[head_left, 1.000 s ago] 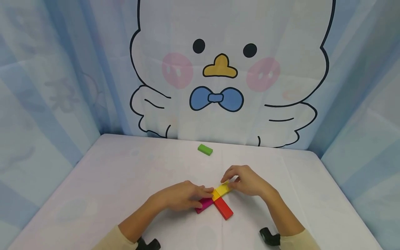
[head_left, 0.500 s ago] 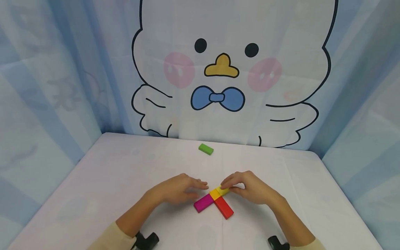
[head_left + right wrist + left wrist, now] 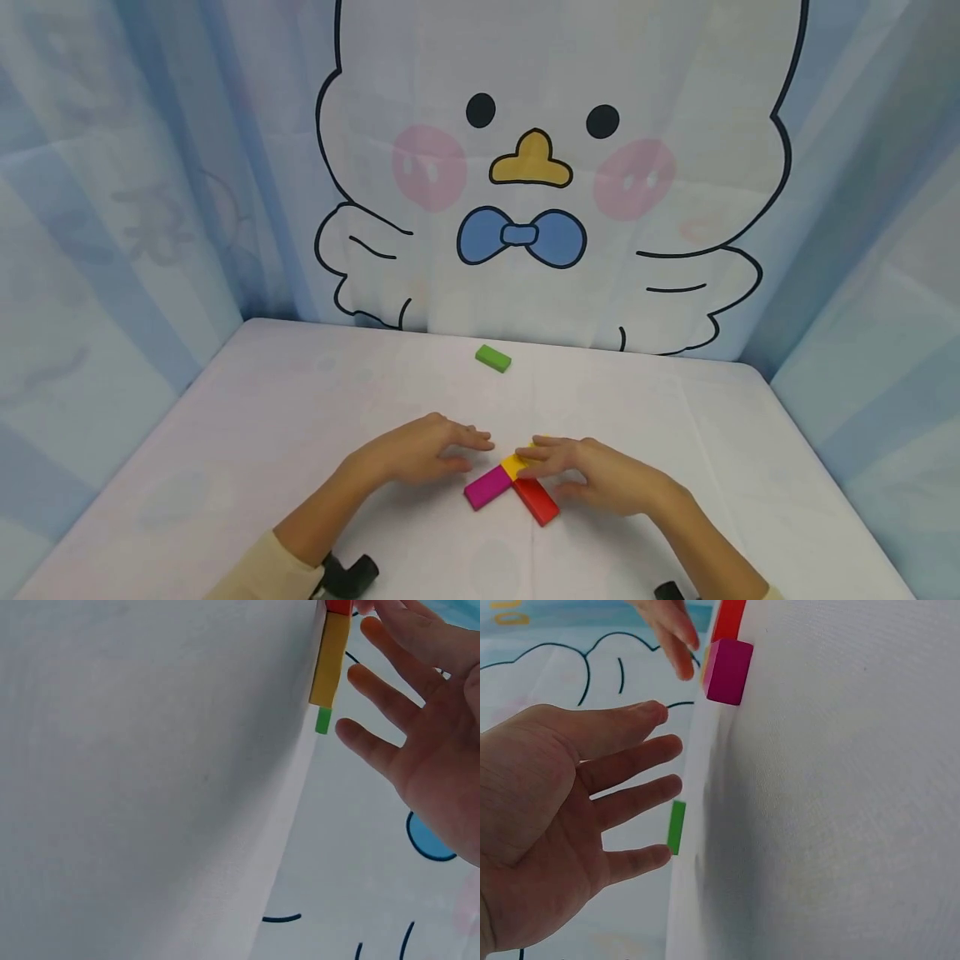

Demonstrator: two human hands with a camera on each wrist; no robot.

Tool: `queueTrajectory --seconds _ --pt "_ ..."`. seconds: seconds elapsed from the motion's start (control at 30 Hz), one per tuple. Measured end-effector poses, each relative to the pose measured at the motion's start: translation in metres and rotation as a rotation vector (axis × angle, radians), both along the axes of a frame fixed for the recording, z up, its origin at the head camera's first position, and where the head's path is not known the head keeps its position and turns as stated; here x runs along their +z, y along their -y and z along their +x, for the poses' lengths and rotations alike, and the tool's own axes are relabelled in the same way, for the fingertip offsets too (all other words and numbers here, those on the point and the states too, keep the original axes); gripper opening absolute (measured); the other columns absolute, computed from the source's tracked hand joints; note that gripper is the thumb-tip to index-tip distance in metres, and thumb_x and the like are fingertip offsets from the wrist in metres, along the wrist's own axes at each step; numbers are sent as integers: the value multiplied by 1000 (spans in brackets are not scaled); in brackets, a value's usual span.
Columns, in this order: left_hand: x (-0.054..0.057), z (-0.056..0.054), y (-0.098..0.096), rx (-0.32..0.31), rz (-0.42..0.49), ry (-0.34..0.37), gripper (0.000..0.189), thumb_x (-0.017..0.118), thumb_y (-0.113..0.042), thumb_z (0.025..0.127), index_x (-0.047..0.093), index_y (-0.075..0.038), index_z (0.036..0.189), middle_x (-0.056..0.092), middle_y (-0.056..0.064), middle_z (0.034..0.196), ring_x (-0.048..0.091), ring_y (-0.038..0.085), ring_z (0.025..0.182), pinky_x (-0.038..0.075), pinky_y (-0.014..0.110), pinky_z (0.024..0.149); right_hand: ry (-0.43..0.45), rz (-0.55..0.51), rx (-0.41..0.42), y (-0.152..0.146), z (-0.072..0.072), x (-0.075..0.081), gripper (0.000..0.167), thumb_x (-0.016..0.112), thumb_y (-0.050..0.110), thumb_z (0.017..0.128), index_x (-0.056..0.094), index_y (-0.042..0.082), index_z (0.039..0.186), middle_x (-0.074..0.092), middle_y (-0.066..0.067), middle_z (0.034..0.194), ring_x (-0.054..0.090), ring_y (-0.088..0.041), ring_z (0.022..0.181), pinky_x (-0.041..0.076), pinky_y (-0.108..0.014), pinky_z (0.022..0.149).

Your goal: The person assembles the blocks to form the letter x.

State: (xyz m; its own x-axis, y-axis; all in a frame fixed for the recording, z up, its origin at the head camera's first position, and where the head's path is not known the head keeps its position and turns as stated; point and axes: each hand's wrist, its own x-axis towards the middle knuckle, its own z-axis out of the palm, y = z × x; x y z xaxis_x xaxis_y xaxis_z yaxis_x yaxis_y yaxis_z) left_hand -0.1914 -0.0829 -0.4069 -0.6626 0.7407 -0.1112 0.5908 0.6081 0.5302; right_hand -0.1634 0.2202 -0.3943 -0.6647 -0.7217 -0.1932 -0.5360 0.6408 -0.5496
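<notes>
Magenta, red and orange-yellow blocks lie joined end to corner on the white table, forming a branching shape. My right hand is spread over the yellow and red blocks, fingers straight, hiding most of the yellow arm in the head view. From the right wrist, a yellow block shows beside the outstretched fingertips, which grip nothing. Just left of the shape hovers my left hand, fingers extended and apart, holding nothing; its wrist view shows the magenta block beyond the fingertips.
A lone green block lies near the table's back edge. Behind the table hangs a printed curtain with a cartoon figure, and more curtain closes in both sides. Black camera mounts sit at the wrists.
The left hand has lifted off the magenta block and drawn back left. The right hand has let go of the yellow block and moved nearer the body, across the yellow and red blocks.
</notes>
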Motion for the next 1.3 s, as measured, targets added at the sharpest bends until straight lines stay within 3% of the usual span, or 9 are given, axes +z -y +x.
queueTrajectory --seconds 0.17,0.63,0.8,1.07,1.3 --pt "0 -1 2 18 -5 -1 42 69 -21 101 66 -21 143 61 -5 150 54 19 144 42 50 119 14 38 16 2 3 -1 54 69 8 98 64 37 143 51 14 158 34 -27 157 33 -64 121" --pt "-2 -8 9 27 41 -15 39 67 -18 102 67 -17 141 67 -3 143 59 18 138 49 44 114 -28 43 32 2 3 -3 55 73 7 95 66 35 141 53 9 157 35 -33 156 37 -63 118" --pt "-2 -15 14 89 55 -13 37 68 -19 101 69 -21 139 70 -4 139 61 20 135 51 46 112 -15 41 18 4 4 -3 55 73 7 95 66 35 142 53 10 156 35 -31 156 37 -63 118" --pt "0 -36 20 166 105 -15 37 69 -17 101 70 -20 137 70 -1 138 60 24 135 50 49 113 -9 47 -6 5 5 -2 57 74 4 94 67 36 140 53 12 156 35 -29 156 36 -63 119" --pt "-3 -68 17 212 109 -14 37 69 -12 100 71 -17 136 72 0 133 63 23 127 53 45 109 -4 33 -14 6 5 -2 57 73 2 94 67 35 139 54 12 155 35 -29 156 35 -63 119"
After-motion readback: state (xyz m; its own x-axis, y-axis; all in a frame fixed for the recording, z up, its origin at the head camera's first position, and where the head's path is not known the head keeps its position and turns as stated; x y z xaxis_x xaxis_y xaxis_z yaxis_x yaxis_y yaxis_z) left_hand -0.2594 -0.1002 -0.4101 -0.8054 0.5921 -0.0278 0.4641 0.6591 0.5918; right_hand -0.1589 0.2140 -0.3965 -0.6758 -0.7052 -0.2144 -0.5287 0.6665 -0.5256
